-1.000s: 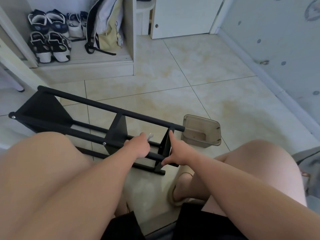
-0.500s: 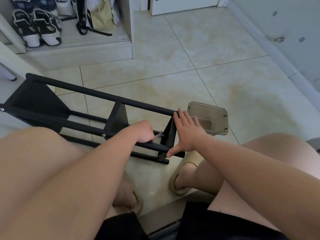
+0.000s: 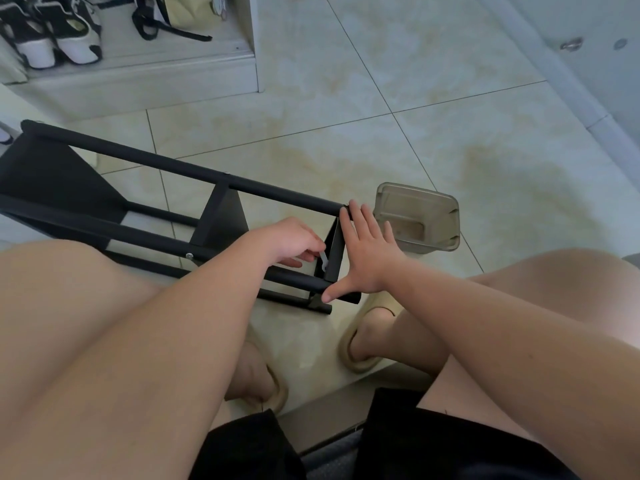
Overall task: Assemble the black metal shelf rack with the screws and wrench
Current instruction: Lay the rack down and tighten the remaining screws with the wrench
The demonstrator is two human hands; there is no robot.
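Sitting low, slippers point(image 3: 348, 348) nearest on the floor point(image 3: 450, 140). Left hand point(image 3: 289, 242) pinches the wrench point(image 3: 324, 260), fingers curled round it, just inside the end panel point(image 3: 335, 252) of the rack point(image 3: 52, 181). Right hand point(image 3: 369, 259) flat against that panel's outer face, fingers point(image 3: 360, 221) straight and spread, thumb touching the lower bar's end. Rack lies on its side on the floor, far end cut off at the left edge. Wrench head hidden by the panel; can't tell what it engages. Clear plastic box point(image 3: 419, 216) just beyond, contents unreadable.

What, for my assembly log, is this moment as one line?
left hand: grips wrench | right hand: flat against rack end | plastic tray: beside rack
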